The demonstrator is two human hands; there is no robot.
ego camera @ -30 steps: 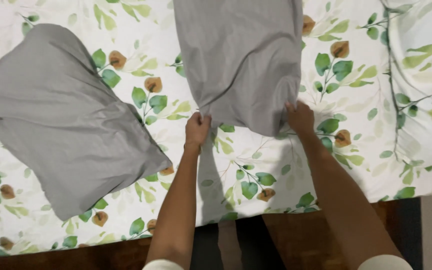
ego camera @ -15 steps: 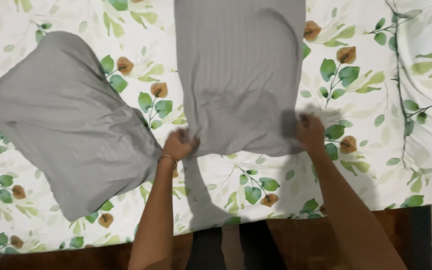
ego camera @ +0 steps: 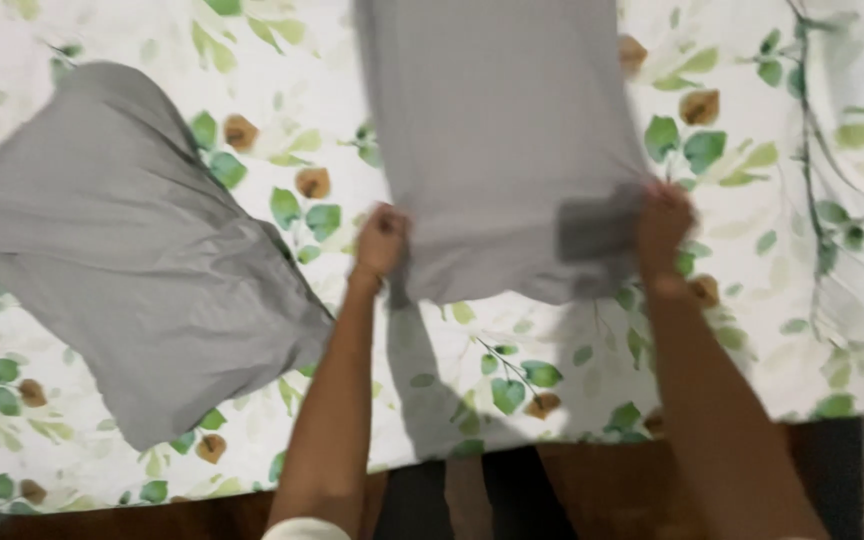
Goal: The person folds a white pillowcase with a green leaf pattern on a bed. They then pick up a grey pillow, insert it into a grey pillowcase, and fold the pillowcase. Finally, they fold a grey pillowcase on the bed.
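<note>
— Head view, nearest first: what at the bottom edge?
— Dark wooden floor (ego camera: pixel 592 495) below the near edge of the bed, two bare forearms reaching up and over that edge.

— And on the bed?
— Leaf-printed sheet (ego camera: pixel 512 360), white with green and brown leaves, covering all of it. Shadows of the arms across the sheet near the front edge.

— Left hand?
— Left hand (ego camera: pixel 380 243) closed in a fist on the near left corner of the grey pillowcase (ego camera: pixel 502 140), cloth bunched inside the grip.

— Right hand?
— Right hand (ego camera: pixel 662 225) clamped on the near right corner of the same pillowcase, fingers curled over the hem. Hands well apart, cloth stretched between them.

— Where exactly the pillowcase?
— Middle of the bed, running from the two hands straight toward the far edge and out past the top of the picture. Near hem raised a little off the sheet, with a shadow under it. Somewhat blurred.

— Anything else?
— Grey pillow (ego camera: pixel 142 250) to the left, lying askew on the sheet toward the left edge, one corner pointing at the near edge, apart from the left hand.
</note>
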